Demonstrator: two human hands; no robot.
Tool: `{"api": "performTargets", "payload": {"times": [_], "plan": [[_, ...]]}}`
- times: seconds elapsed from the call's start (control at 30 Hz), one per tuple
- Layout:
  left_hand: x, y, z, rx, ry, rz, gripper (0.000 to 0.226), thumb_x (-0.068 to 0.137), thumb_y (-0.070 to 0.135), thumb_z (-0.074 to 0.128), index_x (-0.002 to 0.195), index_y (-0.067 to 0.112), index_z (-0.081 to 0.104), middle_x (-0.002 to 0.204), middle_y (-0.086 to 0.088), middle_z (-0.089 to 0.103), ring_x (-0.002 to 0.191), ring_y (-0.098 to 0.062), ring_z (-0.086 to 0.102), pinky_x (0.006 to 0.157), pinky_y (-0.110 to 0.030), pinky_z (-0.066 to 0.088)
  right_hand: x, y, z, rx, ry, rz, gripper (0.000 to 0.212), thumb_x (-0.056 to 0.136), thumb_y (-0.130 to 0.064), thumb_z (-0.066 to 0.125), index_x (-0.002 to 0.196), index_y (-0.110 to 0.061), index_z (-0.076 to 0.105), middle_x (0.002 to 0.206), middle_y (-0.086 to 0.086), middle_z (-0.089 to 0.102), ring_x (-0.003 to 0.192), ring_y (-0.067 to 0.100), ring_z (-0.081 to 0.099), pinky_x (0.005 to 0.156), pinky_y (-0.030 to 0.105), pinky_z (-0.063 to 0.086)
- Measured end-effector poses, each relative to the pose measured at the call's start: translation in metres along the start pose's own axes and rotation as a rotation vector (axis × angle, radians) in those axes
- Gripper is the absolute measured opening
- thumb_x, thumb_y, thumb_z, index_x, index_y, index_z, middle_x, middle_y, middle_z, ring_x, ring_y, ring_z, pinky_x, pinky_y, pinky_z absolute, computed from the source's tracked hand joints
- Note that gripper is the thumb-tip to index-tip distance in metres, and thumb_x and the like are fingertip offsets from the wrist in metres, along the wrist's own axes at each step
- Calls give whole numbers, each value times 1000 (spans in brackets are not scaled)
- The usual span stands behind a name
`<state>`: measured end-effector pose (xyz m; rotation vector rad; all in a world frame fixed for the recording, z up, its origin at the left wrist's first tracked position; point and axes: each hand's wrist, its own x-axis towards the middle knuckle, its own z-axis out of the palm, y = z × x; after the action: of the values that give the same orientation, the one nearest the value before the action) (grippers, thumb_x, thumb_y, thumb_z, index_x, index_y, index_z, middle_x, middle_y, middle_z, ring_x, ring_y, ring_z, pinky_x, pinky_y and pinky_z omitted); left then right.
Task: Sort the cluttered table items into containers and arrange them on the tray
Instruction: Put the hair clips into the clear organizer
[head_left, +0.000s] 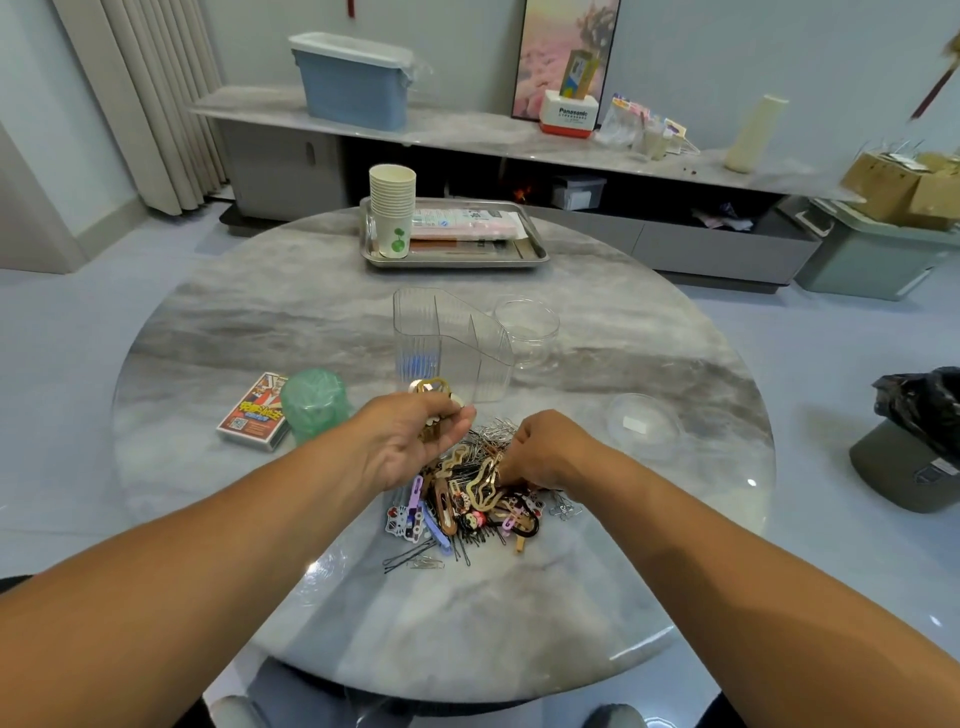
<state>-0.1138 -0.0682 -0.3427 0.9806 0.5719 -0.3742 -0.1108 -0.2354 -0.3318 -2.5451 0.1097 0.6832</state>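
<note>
A pile of hair clips, bobby pins and paper clips (467, 499) lies in the middle of the round marble table (260, 322). My left hand (410, 441) hovers over the pile's far left side and grips a bunch of gold and tan hair clips (431, 392). My right hand (545, 449) reaches down into the right side of the pile, its fingers curled among the clips; what they hold is hidden. A clear divided organiser (452, 343) stands just beyond the hands. The metal tray (530, 254) sits at the table's far side.
A stack of paper cups (392, 208) and flat packets (462, 223) are on the tray. A clear round jar (527, 327) and a clear lid (644, 426) lie to the right. A card box (254, 410) and green roll (314, 405) sit left.
</note>
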Motion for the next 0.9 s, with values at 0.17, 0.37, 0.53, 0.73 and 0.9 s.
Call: {"api": "performTargets", "payload": {"times": [0.17, 0.37, 0.53, 0.73, 0.9], "plan": [[-1, 0, 1, 65, -6, -19, 11, 94, -9, 58, 101, -4, 64, 81, -15, 73, 70, -16, 71, 60, -26, 62, 0, 0, -3, 79, 108, -15, 22, 83, -14, 75, 98, 1, 69, 85, 11, 66, 75, 24, 58, 80, 42, 58], [-4, -2, 5, 27, 14, -1, 33, 94, -12, 52, 115, 13, 58, 106, -14, 69, 77, -18, 68, 65, -26, 58, 0, -6, -21, -325, 417, -379, 21, 83, -2, 63, 79, -19, 52, 81, 2, 63, 78, 26, 60, 62, 35, 46], [-7, -1, 7, -20, 19, -35, 25, 97, 15, 65, 121, 9, 60, 101, -19, 67, 82, -21, 68, 63, -27, 60, 0, -6, -26, -191, 430, -430, 28, 80, 3, 62, 69, -21, 54, 71, -5, 59, 73, 20, 58, 60, 29, 38], [-5, 0, 7, -116, 16, -44, 50, 103, 51, 48, 122, 7, 62, 111, -23, 66, 85, -25, 67, 69, -34, 59, -10, -12, -43, 760, 223, -178, 20, 81, 14, 73, 79, -2, 62, 81, 21, 72, 71, 32, 72, 71, 41, 64], [-9, -3, 12, -258, -246, -112, 81, 98, 70, 33, 126, -1, 60, 110, -22, 72, 87, -30, 73, 77, -40, 62, -20, -23, -32, 898, 61, -190, 16, 82, 10, 76, 85, 1, 63, 85, 21, 73, 69, 28, 74, 62, 31, 64]]}}
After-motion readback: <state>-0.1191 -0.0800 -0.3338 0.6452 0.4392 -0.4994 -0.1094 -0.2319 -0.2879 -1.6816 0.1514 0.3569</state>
